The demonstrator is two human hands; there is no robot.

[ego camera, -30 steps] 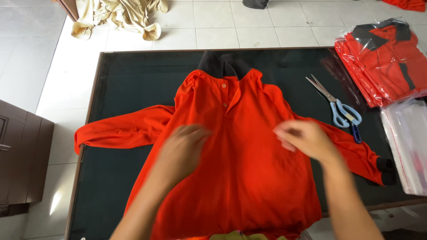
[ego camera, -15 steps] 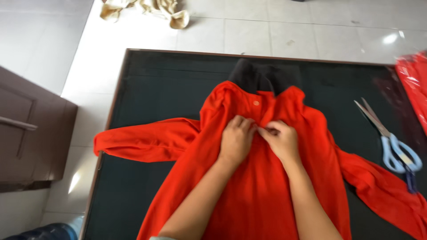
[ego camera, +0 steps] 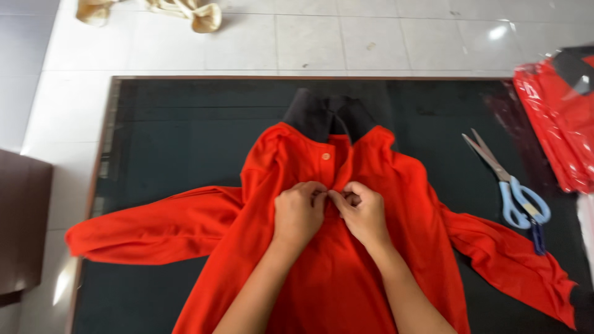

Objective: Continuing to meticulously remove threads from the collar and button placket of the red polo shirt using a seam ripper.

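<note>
Your left hand [ego camera: 298, 213] and right hand [ego camera: 365, 213] pinch the placket of the red shirt [ego camera: 346, 272] below its orange button [ego camera: 325, 157]. Keep both edges aligned and flat on the dark table [ego camera: 185, 136].

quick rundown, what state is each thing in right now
red shirt: spread flat on the table, front up, sleeves out
black collar: upright, open
top button: undone
left hand: pinching the placket
right hand: pinching the placket
scissors: closed, lying flat
bagged red shirts: folded, wrapped

Glossy white tiled floor [ego camera: 346, 43]
</note>
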